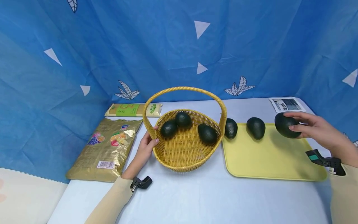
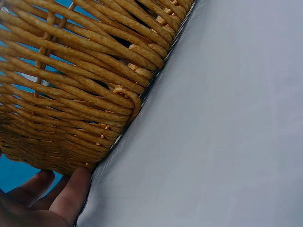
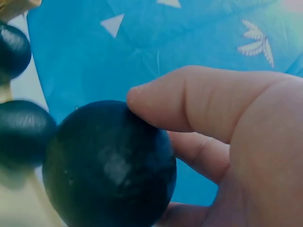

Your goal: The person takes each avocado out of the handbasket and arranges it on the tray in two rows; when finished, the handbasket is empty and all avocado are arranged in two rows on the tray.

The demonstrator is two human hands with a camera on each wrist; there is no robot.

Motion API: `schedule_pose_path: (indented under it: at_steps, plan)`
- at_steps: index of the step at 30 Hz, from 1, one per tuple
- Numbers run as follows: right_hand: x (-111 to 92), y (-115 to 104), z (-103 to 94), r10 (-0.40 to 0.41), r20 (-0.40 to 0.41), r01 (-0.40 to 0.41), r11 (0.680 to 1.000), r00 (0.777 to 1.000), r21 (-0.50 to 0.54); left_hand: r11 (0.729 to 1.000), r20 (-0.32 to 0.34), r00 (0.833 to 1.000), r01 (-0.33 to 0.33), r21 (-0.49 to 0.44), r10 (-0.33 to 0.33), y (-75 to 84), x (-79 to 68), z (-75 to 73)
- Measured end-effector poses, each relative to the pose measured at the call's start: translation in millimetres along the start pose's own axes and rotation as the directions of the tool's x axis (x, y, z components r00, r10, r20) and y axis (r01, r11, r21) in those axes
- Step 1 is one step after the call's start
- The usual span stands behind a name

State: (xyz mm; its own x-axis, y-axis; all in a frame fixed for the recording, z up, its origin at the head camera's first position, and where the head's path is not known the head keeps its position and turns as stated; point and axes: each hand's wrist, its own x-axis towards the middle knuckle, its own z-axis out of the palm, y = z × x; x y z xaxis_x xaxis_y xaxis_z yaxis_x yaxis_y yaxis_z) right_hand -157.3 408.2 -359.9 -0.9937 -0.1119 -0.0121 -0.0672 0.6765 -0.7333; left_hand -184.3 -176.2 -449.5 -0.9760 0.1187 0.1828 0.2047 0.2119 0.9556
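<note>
My right hand (image 1: 310, 126) pinches a dark green avocado (image 1: 286, 125) between thumb and fingers, above the right part of a yellow tray (image 1: 268, 161). In the right wrist view the same avocado (image 3: 111, 165) fills the lower left. Two more avocados, one in the middle (image 1: 255, 128) and one at the left end (image 1: 231, 128), lie along the tray's far side. A wicker basket (image 1: 181, 168) with a tall handle holds three avocados (image 1: 207, 134). At its left side, by the handle's foot, my left hand (image 1: 146, 143) grips the rim; the left wrist view shows fingers (image 2: 71, 196) against the weave.
Left of the basket lies a gold fruit-printed bag (image 1: 107, 149). Behind that is a pack of noodles (image 1: 134, 110). A small white-and-dark packet (image 1: 287, 105) lies at the back right. A blue curtain (image 1: 167, 46) hangs behind the white-covered table (image 1: 201, 199).
</note>
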Motion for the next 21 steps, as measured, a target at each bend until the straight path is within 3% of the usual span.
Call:
schedule_pose_path:
  at_steps: [10, 21]
  plan:
    - [5.0, 19.8, -3.8, 0.085, -0.026, -0.084, 0.996, 0.996, 0.035, 1.000, 0.002, 1.000, -0.006, -0.006, 0.006, 1.5, -0.6, 0.2]
    - [10.1, 38.8, -5.1, 0.174, -0.014, -0.174, 0.984, 0.985, -0.033, 1.000, 0.004, 1.000, -0.007, -0.015, 0.007, 0.8, -0.1, 0.2]
